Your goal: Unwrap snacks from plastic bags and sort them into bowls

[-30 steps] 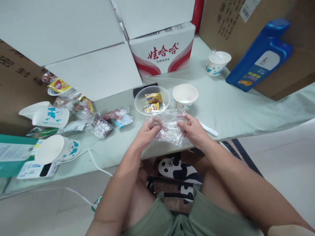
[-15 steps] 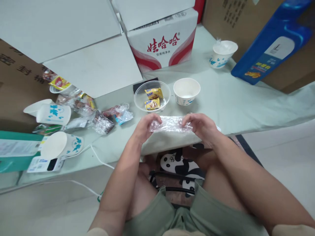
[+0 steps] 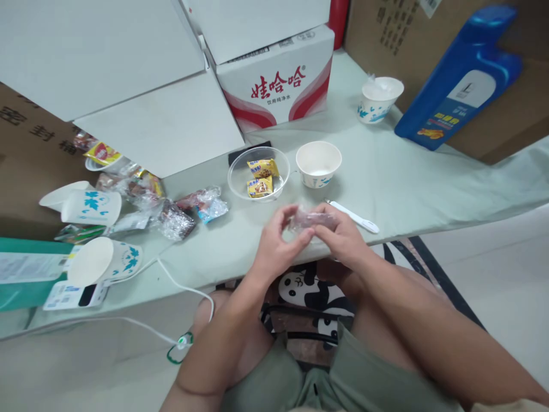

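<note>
A crumpled piece of clear plastic wrap [image 3: 309, 220] is bunched up between my two hands, just over the table's front edge. My left hand [image 3: 281, 243] pinches its left end, with the thumb pointing inward. Around the right end, the fingers of my right hand [image 3: 341, 236] are closed and its thumb presses on the near side. A slim white tool [image 3: 355, 217] with a metal tip lies beside my right hand. Beyond my hands stand a clear plastic bowl [image 3: 235, 184] holding two yellow snack packets [image 3: 261, 186] and a white paper bowl [image 3: 318, 160].
Wrapped snacks [image 3: 175, 220] and tipped paper bowls [image 3: 92, 262] lie at the left by a white cable [image 3: 182, 284]. White cartons [image 3: 274, 83] line the back. At the right are a blue bottle [image 3: 454, 86] and a paper bowl [image 3: 380, 100] with clear plastic in it.
My hands have come closer together, and the wrap stretched between them is now bunched into a smaller bundle. The white tool, mostly hidden before, shows beside my right hand.
</note>
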The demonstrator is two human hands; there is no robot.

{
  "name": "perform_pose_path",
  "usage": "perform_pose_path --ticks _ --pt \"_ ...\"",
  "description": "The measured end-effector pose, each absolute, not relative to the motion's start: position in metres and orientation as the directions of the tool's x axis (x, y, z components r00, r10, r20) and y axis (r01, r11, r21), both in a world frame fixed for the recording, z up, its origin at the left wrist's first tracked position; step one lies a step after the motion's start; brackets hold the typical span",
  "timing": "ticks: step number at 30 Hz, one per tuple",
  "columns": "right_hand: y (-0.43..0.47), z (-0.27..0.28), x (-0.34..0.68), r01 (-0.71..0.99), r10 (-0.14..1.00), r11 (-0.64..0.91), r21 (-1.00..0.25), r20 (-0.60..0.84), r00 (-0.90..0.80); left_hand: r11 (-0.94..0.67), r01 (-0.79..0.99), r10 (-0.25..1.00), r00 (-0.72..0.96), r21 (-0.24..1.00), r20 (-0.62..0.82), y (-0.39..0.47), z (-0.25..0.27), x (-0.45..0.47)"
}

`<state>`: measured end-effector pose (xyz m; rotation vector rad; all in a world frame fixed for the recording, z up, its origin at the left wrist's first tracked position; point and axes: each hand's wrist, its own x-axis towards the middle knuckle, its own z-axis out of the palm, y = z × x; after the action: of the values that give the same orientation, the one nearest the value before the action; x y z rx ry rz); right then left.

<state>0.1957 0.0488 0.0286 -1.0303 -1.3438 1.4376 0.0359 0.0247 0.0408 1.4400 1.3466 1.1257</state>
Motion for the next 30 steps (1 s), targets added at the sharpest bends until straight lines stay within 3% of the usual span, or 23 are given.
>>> perform_pose_path --ticks 2,5,10,14,17,23,27,30 --pt "0.044 0.023 0.192 -0.176 0.928 -0.052 -0.983 0.018 -0.372 0.062 0.081 0.990 0.124 0.995 -0.072 0.029 0.033 0.038" --pt "0.046 0.010 0.194 -0.276 0.942 -0.070 -0.958 0.027 -0.334 0.054 0.033 0.995 0.078 0.998 -0.057 0.040 0.023 0.030" --pt "0.061 -0.009 0.195 -0.197 0.999 0.031 -0.980 0.028 0.016 -0.158 0.269 0.952 -0.214 0.950 0.219 0.059 0.038 0.010" --pt "0.070 -0.009 0.185 -0.111 0.994 0.106 -0.988 0.109 -0.027 -0.187 0.500 0.903 -0.251 0.846 0.348 0.100 0.074 0.022" --pt "0.077 -0.006 0.178 -0.080 0.988 0.143 -0.986 0.147 -0.048 -0.206 0.581 0.923 -0.152 0.788 0.354 0.152 0.090 0.044" --pt "0.081 -0.002 0.182 -0.047 0.980 0.181 -0.982 0.184 -0.075 -0.132 0.642 0.974 0.225 0.755 -0.021 0.242 0.096 0.078" --pt "0.080 -0.002 0.191 -0.029 0.969 0.236 -0.971 0.237 -0.066 -0.112 0.842 0.929 0.277 0.528 -0.245 0.261 0.100 0.094" --pt "0.079 -0.001 0.194 -0.028 0.959 0.274 -0.961 0.276 -0.062 -0.142 0.868 0.937 0.273 0.475 -0.218 0.256 0.096 0.103"
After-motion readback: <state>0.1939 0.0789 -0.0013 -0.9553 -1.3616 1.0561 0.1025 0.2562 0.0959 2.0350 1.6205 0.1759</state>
